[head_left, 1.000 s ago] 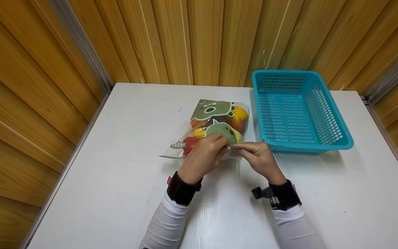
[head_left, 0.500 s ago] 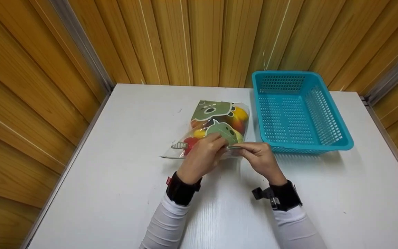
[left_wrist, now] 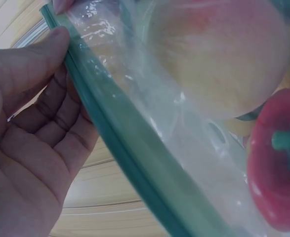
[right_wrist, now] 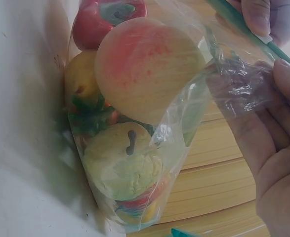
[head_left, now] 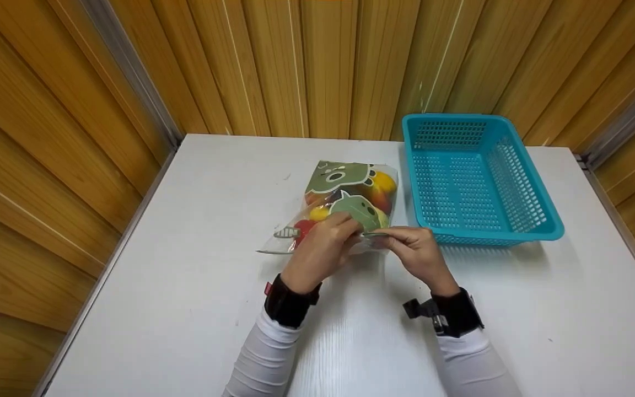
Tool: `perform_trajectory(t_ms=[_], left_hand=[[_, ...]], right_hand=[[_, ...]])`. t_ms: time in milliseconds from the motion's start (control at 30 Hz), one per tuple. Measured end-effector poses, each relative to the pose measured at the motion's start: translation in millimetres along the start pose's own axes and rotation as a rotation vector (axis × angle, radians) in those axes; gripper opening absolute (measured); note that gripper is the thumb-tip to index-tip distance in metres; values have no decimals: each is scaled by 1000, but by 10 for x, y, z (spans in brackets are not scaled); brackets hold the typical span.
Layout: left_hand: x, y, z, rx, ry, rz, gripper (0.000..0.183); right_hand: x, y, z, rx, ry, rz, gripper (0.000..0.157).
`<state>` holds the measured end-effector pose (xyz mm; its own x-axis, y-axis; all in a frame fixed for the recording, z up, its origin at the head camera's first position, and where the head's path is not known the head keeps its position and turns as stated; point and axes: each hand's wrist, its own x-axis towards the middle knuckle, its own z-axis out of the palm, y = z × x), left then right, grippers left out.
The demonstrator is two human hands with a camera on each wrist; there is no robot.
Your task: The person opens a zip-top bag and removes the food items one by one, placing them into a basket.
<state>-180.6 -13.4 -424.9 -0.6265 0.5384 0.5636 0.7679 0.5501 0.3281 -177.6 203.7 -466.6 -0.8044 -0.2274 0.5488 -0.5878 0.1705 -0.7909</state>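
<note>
A clear zip bag [head_left: 339, 175] with green animal prints lies on the white table, packed with toy fruit and vegetables. Through its film show a red bell pepper [left_wrist: 266, 197], a peach [right_wrist: 145, 74] and a pale green round fruit [right_wrist: 120, 163]. My left hand [head_left: 320, 251] pinches the green zip strip [left_wrist: 110, 123] at the bag's near edge; a small white slider [right_wrist: 266, 39] shows at its fingertips. Close to its right, my right hand [head_left: 419, 256] pinches the strip's right end between thumb and fingers.
A turquoise perforated basket [head_left: 491, 236] stands on the table [head_left: 185, 264] at the back right, just beyond the bag. Wood-patterned panels [head_left: 328, 66] rise behind the table and on both sides.
</note>
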Motion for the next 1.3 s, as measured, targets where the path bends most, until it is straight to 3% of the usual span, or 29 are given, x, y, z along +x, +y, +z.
perform_trajectory(t_ms=[267,900,1300], left_hand=[[0,-5,-10,-4,-9,-15,10],[-20,-42,-27,12,26,-1,12],[-13,-49,-49,6,10,-30,11]], right_hand=[[-5,-15,-16,30,8,29,17],[-14,-24,-58,-26,47,30,19],[-8,-24,-88,-36,46,44,19]])
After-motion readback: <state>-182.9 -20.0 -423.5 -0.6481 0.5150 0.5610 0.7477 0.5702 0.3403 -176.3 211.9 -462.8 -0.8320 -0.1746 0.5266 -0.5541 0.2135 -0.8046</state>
